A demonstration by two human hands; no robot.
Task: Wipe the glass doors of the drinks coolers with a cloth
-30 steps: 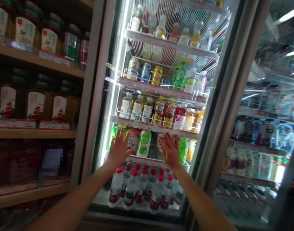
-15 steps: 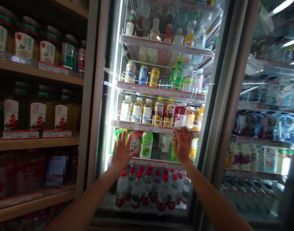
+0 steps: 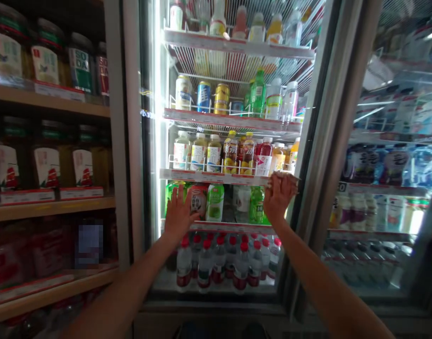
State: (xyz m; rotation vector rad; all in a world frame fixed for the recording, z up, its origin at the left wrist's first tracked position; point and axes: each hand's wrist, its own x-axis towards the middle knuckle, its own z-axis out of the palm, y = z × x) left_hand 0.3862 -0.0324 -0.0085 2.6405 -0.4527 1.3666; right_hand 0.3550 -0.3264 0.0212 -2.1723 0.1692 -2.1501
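Observation:
My left hand [image 3: 179,212] has its fingers spread, palm toward the glass door [image 3: 233,301] of a lit drinks fridge. It holds nothing, and behind it are a red-labelled bottle [image 3: 199,201] and a green-capped bottle [image 3: 215,202]. My right hand [image 3: 277,200] is pressed over a crumpled pale cloth [image 3: 286,182] against the glass, near the door's right side. Behind that hand is a green bottle [image 3: 256,205]. Part of the cloth is hidden by the fingers.
The metal door frame [image 3: 323,155] runs beside my right hand. To the left are wooden shelves [image 3: 53,207] with large bottles. Another glass-fronted fridge [image 3: 385,188] stands to the right. Inside the middle fridge, red-capped bottles [image 3: 241,266] line the bottom.
My right hand has moved right and a little up across the glass with the cloth. My left hand stays spread at about the same place. The view has shifted slightly.

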